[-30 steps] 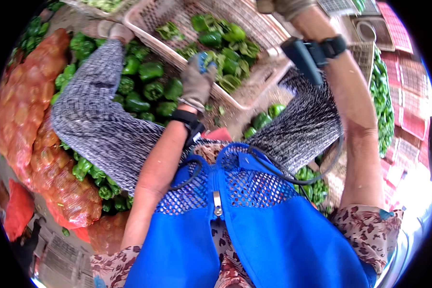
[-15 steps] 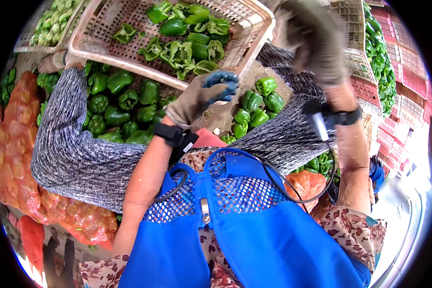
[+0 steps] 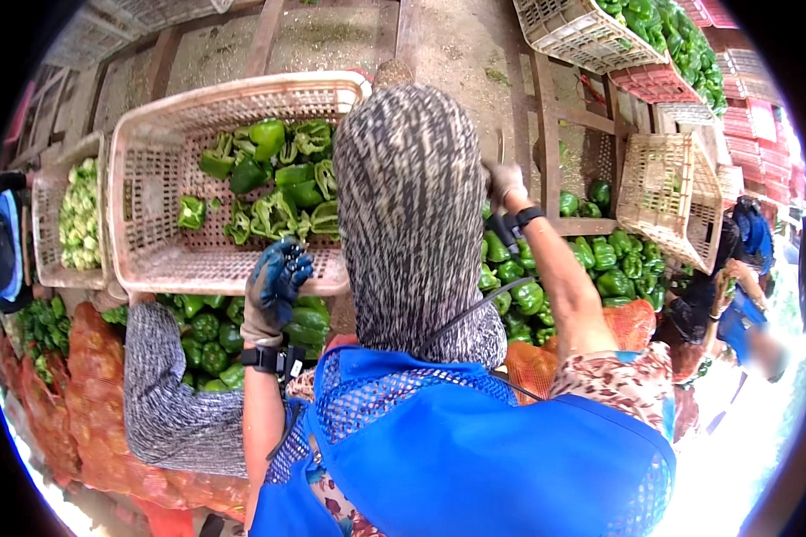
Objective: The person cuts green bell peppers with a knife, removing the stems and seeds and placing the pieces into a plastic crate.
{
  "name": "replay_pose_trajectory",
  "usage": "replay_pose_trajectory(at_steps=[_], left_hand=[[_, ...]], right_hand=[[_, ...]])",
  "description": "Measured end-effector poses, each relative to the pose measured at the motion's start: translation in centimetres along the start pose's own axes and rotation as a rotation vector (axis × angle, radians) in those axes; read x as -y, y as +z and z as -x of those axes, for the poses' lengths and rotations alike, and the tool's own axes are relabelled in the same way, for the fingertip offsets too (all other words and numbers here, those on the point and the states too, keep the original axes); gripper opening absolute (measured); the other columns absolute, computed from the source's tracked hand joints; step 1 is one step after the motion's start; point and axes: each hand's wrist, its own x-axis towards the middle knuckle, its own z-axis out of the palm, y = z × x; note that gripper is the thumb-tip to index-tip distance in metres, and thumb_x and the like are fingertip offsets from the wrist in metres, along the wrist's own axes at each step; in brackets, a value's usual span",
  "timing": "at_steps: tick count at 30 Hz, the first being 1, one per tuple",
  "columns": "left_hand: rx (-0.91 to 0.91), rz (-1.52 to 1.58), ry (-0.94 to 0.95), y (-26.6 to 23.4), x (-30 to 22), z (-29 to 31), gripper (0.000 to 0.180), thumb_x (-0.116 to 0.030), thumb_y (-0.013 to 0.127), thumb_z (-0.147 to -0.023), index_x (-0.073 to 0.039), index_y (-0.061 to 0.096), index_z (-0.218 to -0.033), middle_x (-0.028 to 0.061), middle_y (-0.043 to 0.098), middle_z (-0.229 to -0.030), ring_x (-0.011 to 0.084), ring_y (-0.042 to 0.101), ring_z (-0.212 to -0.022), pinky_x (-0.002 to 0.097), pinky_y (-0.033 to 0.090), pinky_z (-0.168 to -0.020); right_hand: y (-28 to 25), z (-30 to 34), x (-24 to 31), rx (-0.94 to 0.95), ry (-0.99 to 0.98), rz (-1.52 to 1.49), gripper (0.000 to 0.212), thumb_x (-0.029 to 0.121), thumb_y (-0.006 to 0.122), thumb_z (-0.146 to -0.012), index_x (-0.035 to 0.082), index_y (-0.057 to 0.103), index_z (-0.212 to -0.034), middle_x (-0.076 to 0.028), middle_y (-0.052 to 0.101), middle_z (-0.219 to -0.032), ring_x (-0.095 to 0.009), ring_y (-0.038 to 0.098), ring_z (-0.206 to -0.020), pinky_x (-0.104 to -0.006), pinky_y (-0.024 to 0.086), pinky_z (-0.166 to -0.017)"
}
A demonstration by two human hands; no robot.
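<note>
My left hand (image 3: 278, 291) wears a grey glove with a blue coating. It hovers at the near rim of a pale plastic crate (image 3: 233, 284), fingers loosely curled and apart, with nothing visible in them. Cut green bell peppers (image 3: 282, 213) lie inside that crate. Past my raised right knee (image 3: 407, 179) is my right hand (image 3: 508, 186), gloved too; the leg hides its fingers, so any hold is out of sight. Whole green peppers (image 3: 521, 291) lie on the ground below it. More whole peppers (image 3: 210, 345) are heaped between my left leg and the crate.
A smaller crate of pale green pieces (image 3: 82, 215) stands at the left. Orange mesh sacks (image 3: 107, 394) lie beside my left leg. Wooden slats (image 3: 544, 134) cross the ground ahead. At the right are a tilted crate (image 3: 667, 192), a pepper-filled crate (image 3: 564, 36) and another person (image 3: 743, 304).
The view has shifted, and my right leg now stands upright in the middle. My right hand has gone beyond that leg, while my left hand has turned beside the crate's near rim.
</note>
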Motion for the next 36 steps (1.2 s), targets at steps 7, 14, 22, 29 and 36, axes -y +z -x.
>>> replay_pose_trajectory(at_steps=[7, 14, 22, 29, 36], left_hand=[[-0.090, -0.080, -0.060, 2.0, -0.4, -0.6, 0.048, -0.030, 0.059, -0.092, -0.001, 0.050, -0.130, 0.0116, 0.061, -0.116, 0.0250, 0.062, -0.102, 0.0397, 0.051, -0.092], [-0.167, -0.064, -0.084, 2.9, -0.3, -2.0, 0.044, -0.028, 0.061, -0.092, -0.003, 0.052, -0.127, 0.0108, 0.062, -0.113, 0.0247, 0.063, -0.101, 0.0415, 0.051, -0.092], [-0.150, -0.111, -0.074, 3.3, -0.1, -2.4, 0.042, -0.026, 0.063, -0.091, -0.002, 0.054, -0.124, 0.0108, 0.061, -0.112, 0.0231, 0.063, -0.098, 0.0386, 0.055, -0.086], [-0.137, -0.066, 0.011, 2.8, -0.6, -2.0, 0.036, -0.019, 0.061, -0.091, -0.001, 0.055, -0.122, 0.0100, 0.062, -0.110, 0.0219, 0.065, -0.095, 0.0360, 0.055, -0.085], [0.052, -0.384, 0.463, 10.8, -8.0, -0.7, 0.058, -0.012, 0.061, -0.087, 0.001, 0.040, -0.139, 0.0144, 0.055, -0.127, 0.0229, 0.060, -0.110, 0.0319, 0.049, -0.093]], right_hand=[[8.2, -7.4, -7.4, 0.027, 0.108, 0.137, 0.063, 0.048, 0.069, -0.075, -0.005, 0.066, -0.109, -0.027, 0.064, -0.112, -0.037, 0.062, -0.107, -0.0417, 0.050, -0.091], [10.6, -6.7, -2.2, 0.073, 0.210, 0.333, 0.046, 0.032, 0.064, -0.079, -0.001, 0.067, -0.111, -0.022, 0.061, -0.121, -0.031, 0.059, -0.115, -0.0376, 0.049, -0.095], [8.4, -2.8, 0.2, -0.017, 0.259, 0.252, 0.057, 0.038, 0.068, -0.074, 0.002, 0.063, -0.117, -0.023, 0.063, -0.118, -0.034, 0.061, -0.112, -0.0409, 0.049, -0.093], [4.3, -0.1, -4.1, 0.229, 0.406, -1.294, 0.036, 0.041, 0.070, -0.075, 0.012, 0.061, -0.094, -0.002, 0.060, -0.070, -0.009, 0.049, -0.047, -0.0246, 0.036, -0.042], [-14.6, 11.9, 16.2, 0.328, -0.529, -1.153, 0.036, 0.040, 0.053, -0.092, 0.009, 0.056, -0.111, -0.002, 0.063, -0.085, -0.007, 0.048, -0.046, -0.0166, 0.036, -0.036]])
